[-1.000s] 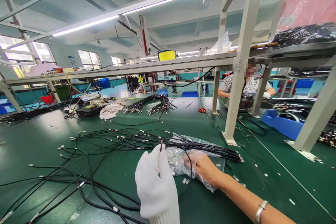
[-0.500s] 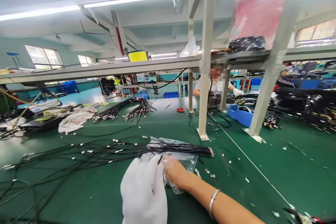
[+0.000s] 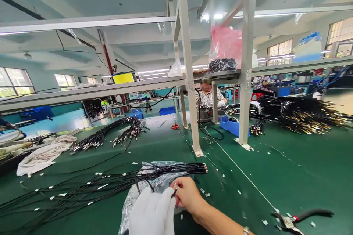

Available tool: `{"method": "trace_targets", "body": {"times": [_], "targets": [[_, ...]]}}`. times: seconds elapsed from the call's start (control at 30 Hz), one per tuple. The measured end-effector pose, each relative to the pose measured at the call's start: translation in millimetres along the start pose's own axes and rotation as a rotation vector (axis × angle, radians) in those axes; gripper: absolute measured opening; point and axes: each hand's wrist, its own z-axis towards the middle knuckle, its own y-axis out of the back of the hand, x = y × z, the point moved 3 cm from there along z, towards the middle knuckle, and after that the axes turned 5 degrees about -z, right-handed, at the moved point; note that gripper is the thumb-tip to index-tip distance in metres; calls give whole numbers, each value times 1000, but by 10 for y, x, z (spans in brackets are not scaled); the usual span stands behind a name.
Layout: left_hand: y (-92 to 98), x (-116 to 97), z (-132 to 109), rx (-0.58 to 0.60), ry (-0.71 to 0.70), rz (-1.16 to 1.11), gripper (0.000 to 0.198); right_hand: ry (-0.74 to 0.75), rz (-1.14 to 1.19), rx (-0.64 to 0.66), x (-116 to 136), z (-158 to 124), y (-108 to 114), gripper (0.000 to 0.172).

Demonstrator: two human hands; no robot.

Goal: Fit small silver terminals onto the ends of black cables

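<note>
Cable end pinched between two hands is the centre of it: the left hand (image 3: 153, 211), in a white glove, closes round a thin black cable (image 3: 174, 192) low in the near middle of the green table (image 3: 289, 176), and the bare right hand (image 3: 187, 194) meets it there, thumb and finger nipped tight on what looks like a small metal ferrule at the tip, though it is too small to be sure. The two sit touching, presumably so the gloved hand steadies the cable while bare fingertips feel the tiny part.

Just under them lies a clear plastic bag (image 3: 132, 200) of small silvery pieces, within easy reach. Beyond it a bundle of black cables (image 3: 171, 170) lies with its ends lined up to the right, the rest fanning out to the left. Pliers (image 3: 298, 218) with red and black handles lie near on the right, well apart from the hands. Farther off are red scissors (image 3: 175, 126), another cable bundle (image 3: 110, 136), and a person (image 3: 208, 95) seated at the far side.
</note>
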Motion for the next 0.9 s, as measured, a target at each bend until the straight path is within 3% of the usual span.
{"method": "trace_targets", "body": {"times": [0.17,0.27,0.4,0.57,0.73,0.9], "targets": [[-114,-287,56,108,19,-124,20,73,-331,-35,-55,-754,832,30],[-175,-470,62,151,38,-185,19,114,-533,-32,-106,-1073,1115,31],[-249,-621,4,174,20,-219,16,149,-663,-19,-198,-1170,1159,35],[-306,-661,-64,190,67,-181,14,201,-641,-29,-234,-1109,1214,30],[-324,-704,-61,270,137,-212,14,208,-483,-65,-226,-1154,1357,30],[-338,-740,-39,368,147,-271,7,98,-164,-109,-265,-1206,1405,32]]}}
